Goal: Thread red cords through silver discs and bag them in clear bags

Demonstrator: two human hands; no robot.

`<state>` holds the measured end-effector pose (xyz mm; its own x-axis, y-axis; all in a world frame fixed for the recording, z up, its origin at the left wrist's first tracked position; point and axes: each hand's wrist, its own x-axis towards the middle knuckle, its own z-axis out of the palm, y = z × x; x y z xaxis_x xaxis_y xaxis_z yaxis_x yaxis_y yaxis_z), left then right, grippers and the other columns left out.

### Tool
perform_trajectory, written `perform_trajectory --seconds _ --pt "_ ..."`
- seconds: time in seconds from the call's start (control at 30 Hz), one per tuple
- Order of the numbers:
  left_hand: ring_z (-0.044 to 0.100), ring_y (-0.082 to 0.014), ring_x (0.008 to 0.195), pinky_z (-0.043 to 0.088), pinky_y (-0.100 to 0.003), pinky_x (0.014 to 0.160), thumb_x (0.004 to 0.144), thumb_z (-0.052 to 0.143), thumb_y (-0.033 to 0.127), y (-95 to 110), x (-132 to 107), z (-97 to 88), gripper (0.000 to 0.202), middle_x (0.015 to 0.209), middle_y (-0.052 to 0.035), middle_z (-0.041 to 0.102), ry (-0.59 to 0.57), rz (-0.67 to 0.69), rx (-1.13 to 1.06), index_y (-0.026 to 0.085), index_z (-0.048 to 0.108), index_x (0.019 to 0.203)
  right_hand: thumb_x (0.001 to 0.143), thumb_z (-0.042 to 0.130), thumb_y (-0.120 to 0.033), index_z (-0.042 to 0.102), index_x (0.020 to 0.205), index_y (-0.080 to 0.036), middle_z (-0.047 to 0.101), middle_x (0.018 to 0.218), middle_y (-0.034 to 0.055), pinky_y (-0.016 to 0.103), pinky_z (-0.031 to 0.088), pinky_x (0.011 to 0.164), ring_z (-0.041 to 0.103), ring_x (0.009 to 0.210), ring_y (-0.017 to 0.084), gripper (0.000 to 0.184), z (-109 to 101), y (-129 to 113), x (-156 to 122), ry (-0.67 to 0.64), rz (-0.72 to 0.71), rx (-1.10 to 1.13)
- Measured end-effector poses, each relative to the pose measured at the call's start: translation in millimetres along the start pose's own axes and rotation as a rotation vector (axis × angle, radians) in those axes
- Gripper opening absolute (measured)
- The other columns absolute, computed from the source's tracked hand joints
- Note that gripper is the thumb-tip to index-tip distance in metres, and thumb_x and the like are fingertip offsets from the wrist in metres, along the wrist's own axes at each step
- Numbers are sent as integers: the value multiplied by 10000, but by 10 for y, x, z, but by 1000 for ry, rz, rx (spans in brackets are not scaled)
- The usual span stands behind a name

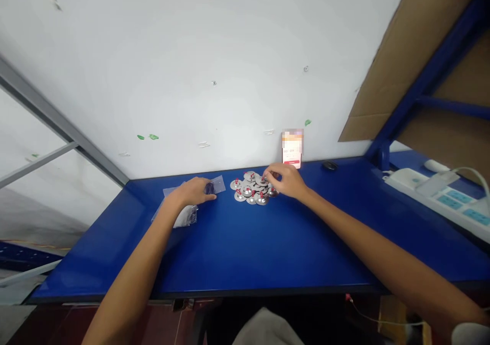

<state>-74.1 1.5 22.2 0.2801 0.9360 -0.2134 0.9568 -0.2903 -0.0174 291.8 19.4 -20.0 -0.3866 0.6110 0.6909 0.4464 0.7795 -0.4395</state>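
A pile of several small round metal discs with red parts lies at the back of the blue table. My right hand rests on the pile's right side, fingers curled and pinching at a disc. My left hand lies palm down on clear plastic bags to the left of the pile, fingers bent over them. A further crumpled clear bag sits just under my left wrist.
A phone stands against the white wall behind the pile, with a small black round thing beside it. A white power strip lies at the right. A blue shelf frame with cardboard rises at the right.
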Motion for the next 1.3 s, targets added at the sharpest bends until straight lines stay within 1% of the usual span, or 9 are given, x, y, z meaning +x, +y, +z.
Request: perform_trajectory --seconds 0.1,0.2,0.4,0.6,0.8,0.9,1.0,1.17,1.3 --pt "628 -384 1328 471 -449 1091 945 518 728 -23 -20 -81 746 1443 -170 689 100 28 -25 181 682 1425 989 569 -179 703 836 -204 712 766 34 310 461 663 624 679 177 205 -5 -169 16 -4 -108 -60" --pt "652 -398 1263 468 -472 1074 995 387 741 -50 -3 -75 777 1303 -220 738 265 -87 41 123 717 1331 985 581 -180 697 852 -204 712 774 44 326 470 683 614 693 188 178 37 -297 29 -5 -235 -139" --pt "713 -378 1159 523 -400 951 890 641 449 -4 88 98 482 1210 -228 769 179 -235 78 125 743 1231 1008 543 -192 679 817 -222 703 779 53 355 483 720 606 725 208 236 34 -489 35 -75 -362 -231" --pt "729 -331 1133 539 -381 930 944 550 345 -2 123 79 475 1193 -181 785 285 -283 27 169 672 1368 1021 540 -245 727 867 -241 707 796 74 397 496 742 619 753 241 243 -145 -567 -146 -155 -305 -218" --pt "731 -406 1090 553 -430 868 946 516 661 78 105 78 694 1171 -259 768 229 -320 35 89 711 1288 1023 532 -214 751 915 -219 749 889 92 388 508 756 663 813 245 244 -168 -575 -215 -77 -188 -136" --pt "737 -392 1065 553 -411 841 889 627 514 83 102 107 487 1133 -221 788 189 -265 97 143 779 1166 1021 545 -218 755 921 -213 744 872 91 391 504 751 659 803 249 233 -168 -562 -237 -68 -194 -153" --pt "740 -362 1057 553 -403 859 891 590 329 73 90 96 317 1078 -171 807 277 -262 95 188 820 1058 1035 539 -233 759 934 -215 753 881 90 386 520 760 677 817 249 243 -157 -546 -266 -65 -176 -146" --pt "755 -314 975 568 -412 911 907 580 303 181 34 -33 332 975 -107 823 606 -239 -259 191 832 1092 1040 552 -223 748 1158 -243 787 1109 90 440 581 925 727 1030 279 230 -106 -651 -262 -36 -151 -63" --pt "727 -216 754 602 -343 732 932 623 371 578 -5 -29 371 936 -90 810 630 43 -929 139 785 1172 991 682 -292 498 1538 -271 630 1479 128 562 500 1169 595 1369 340 578 -20 -856 -222 -15 -131 -43"
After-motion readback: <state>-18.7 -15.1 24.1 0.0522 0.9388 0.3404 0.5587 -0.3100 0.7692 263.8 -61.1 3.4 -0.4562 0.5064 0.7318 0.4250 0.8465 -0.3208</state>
